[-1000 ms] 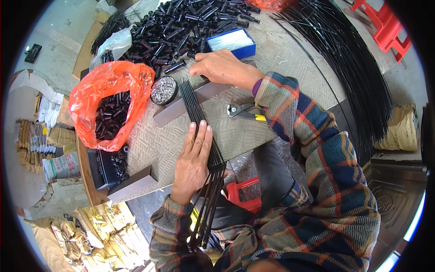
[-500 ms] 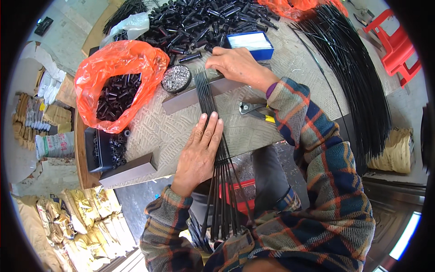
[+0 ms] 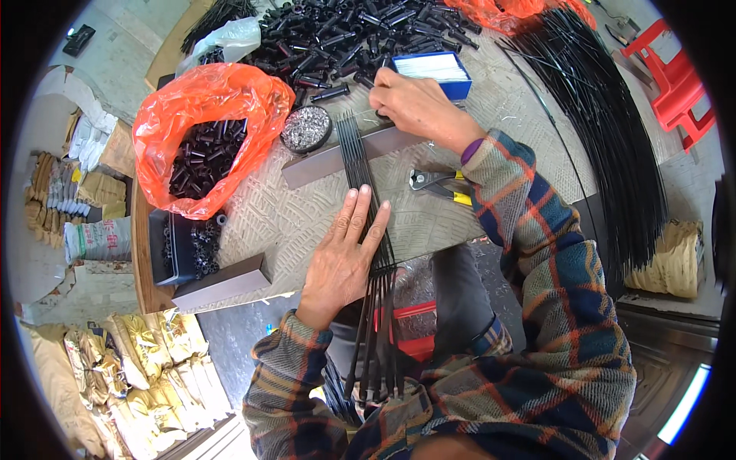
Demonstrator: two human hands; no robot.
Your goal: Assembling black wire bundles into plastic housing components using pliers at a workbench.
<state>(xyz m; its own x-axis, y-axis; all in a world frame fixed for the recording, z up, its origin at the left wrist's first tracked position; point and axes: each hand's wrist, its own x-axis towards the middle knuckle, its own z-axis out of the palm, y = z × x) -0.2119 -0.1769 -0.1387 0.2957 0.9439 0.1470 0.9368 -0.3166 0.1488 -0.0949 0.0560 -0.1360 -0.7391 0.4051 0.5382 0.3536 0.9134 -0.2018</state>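
My left hand (image 3: 340,261) lies flat with fingers spread on a bundle of thin black rods (image 3: 353,157). The rods cross a grey metal bar (image 3: 310,170) on the table, and their thicker ends hang over the near edge toward my lap. Beyond the bar, my right hand (image 3: 422,111) is closed in a pinch, right of the rod tips; what its fingers hold is hidden. A round black dish (image 3: 330,132) of small silvery pieces stands left of the tips. Cutting pliers (image 3: 435,184) with yellow-and-black handles lie right of the rods.
A blue box (image 3: 458,90) of thin white sticks stands behind my right hand. Black tubular parts (image 3: 330,38) are heaped at the back, more in an orange bag (image 3: 261,138) at left. Long black rods (image 3: 606,138) lie at right. Another metal bar (image 3: 226,282) sits near-left.
The whole view has shifted slightly. My left fingers are spread wider on the rods. The rods' near ends hang closer together, and the one splayed to the right no longer stands apart.
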